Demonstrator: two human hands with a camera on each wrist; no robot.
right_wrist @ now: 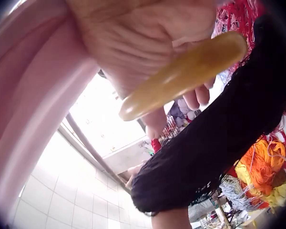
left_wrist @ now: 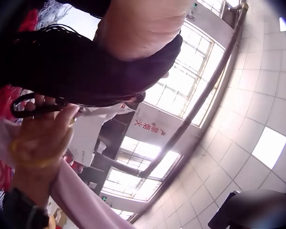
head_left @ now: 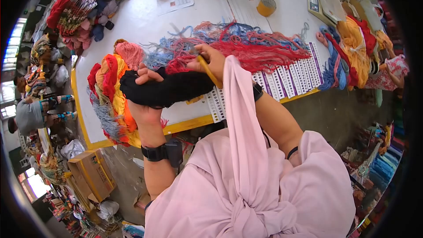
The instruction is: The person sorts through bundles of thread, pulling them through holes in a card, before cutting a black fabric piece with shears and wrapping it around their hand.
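A thick black yarn skein (head_left: 176, 89) stretches sideways above the table's front edge. At its left end my left hand (head_left: 144, 115) grips it, with fingers curled over the top. My right hand (head_left: 212, 61) is at the skein's other end, a yellow bangle (head_left: 209, 71) around that wrist. In the left wrist view, the right hand's fingers hold black-handled scissors (left_wrist: 23, 113) just below the hanging black strands, the blades partly hidden. From the right wrist view, the skein (right_wrist: 205, 143) runs diagonally past the bangle (right_wrist: 186, 71), and the scissors are hidden behind the hand.
Red, pink and blue loose yarn (head_left: 264, 55) covers the middle of the white table (head_left: 207, 0). Orange and yellow skeins (head_left: 121, 105) lie at the left edge. Punched color cards (head_left: 291, 79) line the front edge. A tape roll (head_left: 266, 6) and a scale (head_left: 319, 9) stand farther back.
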